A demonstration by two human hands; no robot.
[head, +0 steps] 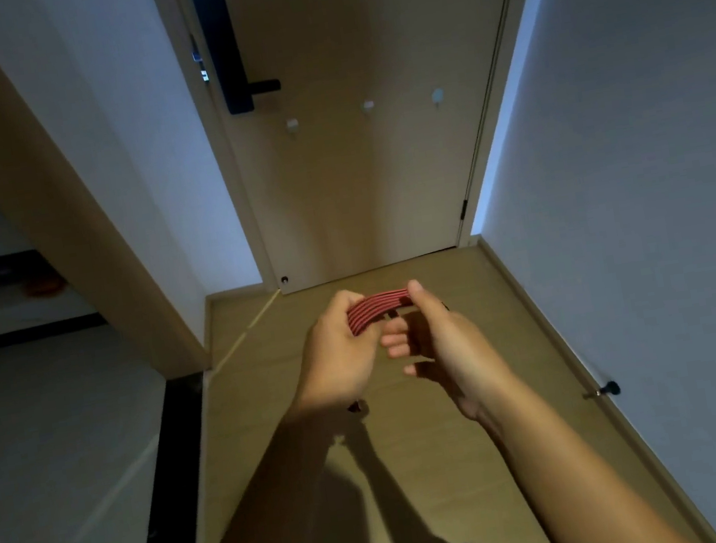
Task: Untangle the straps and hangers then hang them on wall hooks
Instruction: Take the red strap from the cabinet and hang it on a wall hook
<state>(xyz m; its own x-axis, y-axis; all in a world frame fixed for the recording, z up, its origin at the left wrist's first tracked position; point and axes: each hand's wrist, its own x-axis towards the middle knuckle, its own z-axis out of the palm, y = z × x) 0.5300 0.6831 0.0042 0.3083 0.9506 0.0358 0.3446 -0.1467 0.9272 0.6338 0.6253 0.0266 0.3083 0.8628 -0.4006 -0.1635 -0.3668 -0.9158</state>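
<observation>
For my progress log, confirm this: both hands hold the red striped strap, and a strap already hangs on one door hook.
Wrong. The head view shows all three door hooks bare. The left hand and right hand do hold the red striped strap.

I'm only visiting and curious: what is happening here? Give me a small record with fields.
Setting: a person faces a closed door
Left: the left hand grips one end of the strap
Right: the right hand pinches the other end, thumb on top
Strap: red with dark stripes, arched between the hands
Hooks: three hooks in a row on the door, nothing hanging on them
Also there: black handle on the door; doorstop low on the right wall
Status: strap not yet hung
</observation>
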